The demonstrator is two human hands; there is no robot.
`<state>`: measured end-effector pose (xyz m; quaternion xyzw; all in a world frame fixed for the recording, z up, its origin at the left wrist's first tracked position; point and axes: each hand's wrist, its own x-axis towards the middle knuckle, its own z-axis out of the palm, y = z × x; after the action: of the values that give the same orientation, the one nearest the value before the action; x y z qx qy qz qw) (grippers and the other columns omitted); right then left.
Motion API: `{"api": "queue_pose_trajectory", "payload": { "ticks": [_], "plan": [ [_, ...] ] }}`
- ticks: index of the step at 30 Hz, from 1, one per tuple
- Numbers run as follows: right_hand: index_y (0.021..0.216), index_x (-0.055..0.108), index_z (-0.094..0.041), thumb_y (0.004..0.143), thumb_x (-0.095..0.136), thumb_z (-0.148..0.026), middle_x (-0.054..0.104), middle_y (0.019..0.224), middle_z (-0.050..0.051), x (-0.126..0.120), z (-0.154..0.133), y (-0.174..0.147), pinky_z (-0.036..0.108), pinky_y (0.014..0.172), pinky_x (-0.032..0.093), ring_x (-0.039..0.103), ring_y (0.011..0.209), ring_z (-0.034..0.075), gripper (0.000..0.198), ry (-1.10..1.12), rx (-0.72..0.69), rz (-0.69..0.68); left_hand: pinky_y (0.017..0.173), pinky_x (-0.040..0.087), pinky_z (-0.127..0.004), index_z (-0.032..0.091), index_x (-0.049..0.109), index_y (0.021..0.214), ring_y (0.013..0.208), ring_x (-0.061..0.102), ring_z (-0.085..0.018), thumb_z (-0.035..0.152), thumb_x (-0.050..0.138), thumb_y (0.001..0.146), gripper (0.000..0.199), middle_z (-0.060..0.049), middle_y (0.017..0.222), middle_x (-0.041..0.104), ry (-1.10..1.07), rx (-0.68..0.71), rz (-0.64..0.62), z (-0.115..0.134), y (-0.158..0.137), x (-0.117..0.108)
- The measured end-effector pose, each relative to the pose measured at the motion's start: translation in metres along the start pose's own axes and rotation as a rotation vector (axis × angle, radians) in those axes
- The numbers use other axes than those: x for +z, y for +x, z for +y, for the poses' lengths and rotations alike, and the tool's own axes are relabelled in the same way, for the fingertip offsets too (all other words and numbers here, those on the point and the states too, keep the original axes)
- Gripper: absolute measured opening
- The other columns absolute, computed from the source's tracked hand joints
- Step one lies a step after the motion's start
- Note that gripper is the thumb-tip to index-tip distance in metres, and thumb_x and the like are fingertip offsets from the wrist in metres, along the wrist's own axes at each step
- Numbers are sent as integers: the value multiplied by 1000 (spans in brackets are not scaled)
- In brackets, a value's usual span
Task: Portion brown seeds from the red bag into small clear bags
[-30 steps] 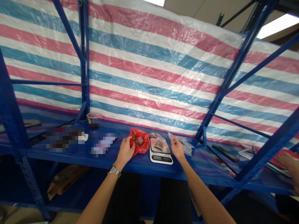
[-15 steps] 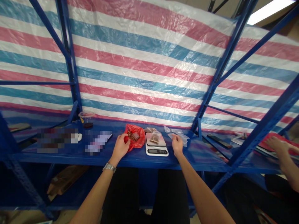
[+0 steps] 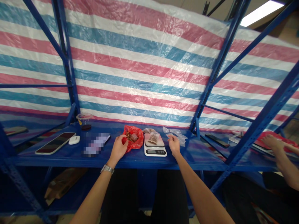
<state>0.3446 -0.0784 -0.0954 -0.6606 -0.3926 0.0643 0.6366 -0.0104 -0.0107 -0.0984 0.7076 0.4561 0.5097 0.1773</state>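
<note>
An opened red plastic bag (image 3: 139, 143) holds small brown pieces and a little clear packet (image 3: 134, 137). My left hand (image 3: 119, 147), with a metal watch at the wrist, is closed at the bag's left rim; its fingertips are partly hidden. A white kitchen scale (image 3: 149, 152) stands right of the bag, with a clear bag of brown pieces (image 3: 153, 138) on its plate. Behind the scale lies another filled clear bag (image 3: 148, 130). Right of the scale, my right hand (image 3: 174, 145) is closed, pinching at a clear plastic bag (image 3: 182, 139) among thin clear bags.
A phone (image 3: 56, 143), a white earphone case (image 3: 74, 140), a blurred-out flat object (image 3: 97, 144) and a plastic cup with dark liquid (image 3: 85, 122) stand on the blue shelf (image 3: 77, 159) to the left. Blue uprights flank me. At far right is another person's hand (image 3: 272, 143).
The view has shifted slightly, so things sit a little further left. Both hands keep about the same places at the red bag and the clear bags.
</note>
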Motion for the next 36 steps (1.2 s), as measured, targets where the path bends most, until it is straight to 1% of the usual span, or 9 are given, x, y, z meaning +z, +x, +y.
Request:
{"api": "queue_pose_trajectory", "payload": {
  "ticks": [11,18,28,36],
  "plan": [
    [93,76,-17,80,52,-53,68,69,6,-2,-5,-1,35,64,45,61,68,25,45,13,4,-47,107,48,-45,17,67,113,110,64,-27,19,55,88,28,-12,112,69,-4,2,12,4,0,-3],
    [87,77,-18,77,55,-53,71,73,7,-3,-11,-2,36,70,46,64,75,27,43,16,-2,-79,106,49,-44,18,67,111,109,64,-26,19,55,88,26,-11,110,69,4,0,12,5,-1,-3],
    [88,77,-18,77,54,-47,71,70,6,-3,-12,-4,36,69,45,64,71,26,38,-23,11,-119,107,49,-43,20,68,109,110,65,-26,20,55,87,26,-10,110,70,-19,-4,17,7,-1,-4],
    [87,77,-18,78,54,-47,70,69,4,-2,-10,-3,36,68,46,63,69,25,38,-27,9,-121,106,50,-44,20,68,111,106,66,-26,18,55,88,26,-10,108,68,-14,-4,20,6,-1,-5]
  ]
}}
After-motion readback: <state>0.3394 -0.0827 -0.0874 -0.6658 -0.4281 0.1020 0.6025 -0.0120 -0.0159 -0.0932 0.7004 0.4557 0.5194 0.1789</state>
